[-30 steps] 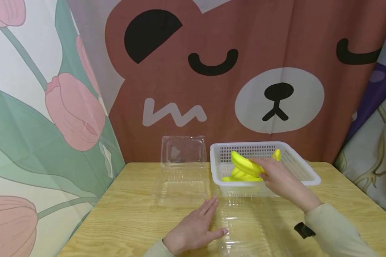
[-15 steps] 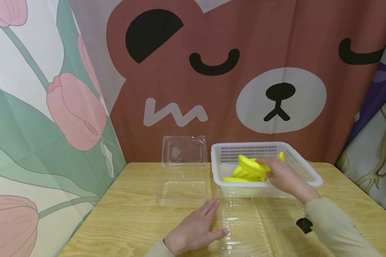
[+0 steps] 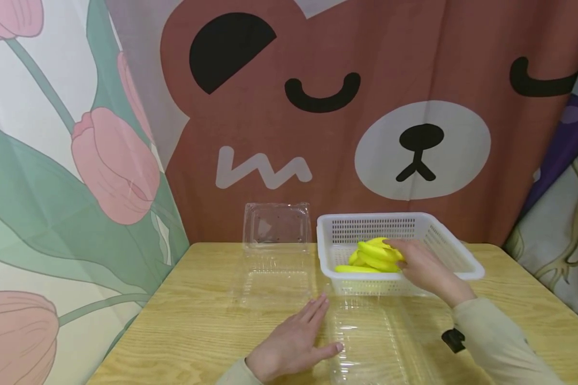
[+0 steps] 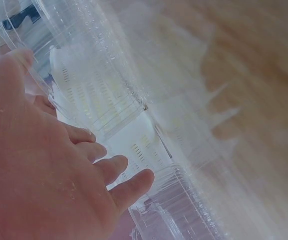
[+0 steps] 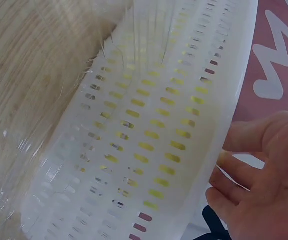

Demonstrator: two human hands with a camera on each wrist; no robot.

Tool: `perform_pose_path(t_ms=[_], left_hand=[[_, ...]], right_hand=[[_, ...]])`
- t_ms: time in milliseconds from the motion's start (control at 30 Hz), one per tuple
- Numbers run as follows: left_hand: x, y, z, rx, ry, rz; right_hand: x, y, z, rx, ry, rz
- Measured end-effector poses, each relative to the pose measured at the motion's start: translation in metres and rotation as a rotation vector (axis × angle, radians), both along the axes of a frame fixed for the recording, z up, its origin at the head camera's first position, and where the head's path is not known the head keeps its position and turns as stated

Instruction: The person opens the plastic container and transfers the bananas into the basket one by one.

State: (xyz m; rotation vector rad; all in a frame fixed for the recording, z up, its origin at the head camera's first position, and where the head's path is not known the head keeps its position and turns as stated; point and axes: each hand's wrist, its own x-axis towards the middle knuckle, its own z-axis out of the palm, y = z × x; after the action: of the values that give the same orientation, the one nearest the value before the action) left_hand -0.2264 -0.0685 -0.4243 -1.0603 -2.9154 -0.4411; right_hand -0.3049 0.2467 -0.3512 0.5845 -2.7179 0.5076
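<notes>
Several yellow bananas [image 3: 361, 269] lie heaped in a white perforated plastic basket [image 3: 327, 262] at the back right of the table. My right hand [image 3: 426, 270] reaches over the basket's near rim and grips a banana [image 3: 378, 256] low on the heap, thumb in front and fingers behind. From the right wrist, that hand [image 5: 263, 175] shows at the rim, its fingertips hidden behind the basket wall [image 5: 148, 125]. My left hand [image 3: 294, 342], fingers straight and thumb spread, lies at the left edge of a clear plastic container [image 3: 366, 342] in front of the basket.
Left of the basket stands a second clear container [image 3: 275, 286], its hinged lid [image 3: 276, 230] raised at the back. The wooden table [image 3: 188, 310] ends against a brown bear-print curtain [image 3: 270, 128]. A black object [image 3: 454, 340] is beside the right sleeve.
My right hand has lowered the banana into the basket, onto the others, shifting slightly right. The left hand has stayed at the near container.
</notes>
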Motion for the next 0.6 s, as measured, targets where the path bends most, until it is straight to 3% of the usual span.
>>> perform_pose_path(t_ms=[333, 600], left_hand=[[0.0, 0.0, 0.0, 0.01, -0.005, -0.005], [-0.001, 0.0, -0.002, 0.0, 0.01, 0.004]], right_hand=[[0.008, -0.003, 0.0, 0.005, 0.047, -0.014], [0.024, -0.014, 0.002, -0.064, -0.015, -0.03]])
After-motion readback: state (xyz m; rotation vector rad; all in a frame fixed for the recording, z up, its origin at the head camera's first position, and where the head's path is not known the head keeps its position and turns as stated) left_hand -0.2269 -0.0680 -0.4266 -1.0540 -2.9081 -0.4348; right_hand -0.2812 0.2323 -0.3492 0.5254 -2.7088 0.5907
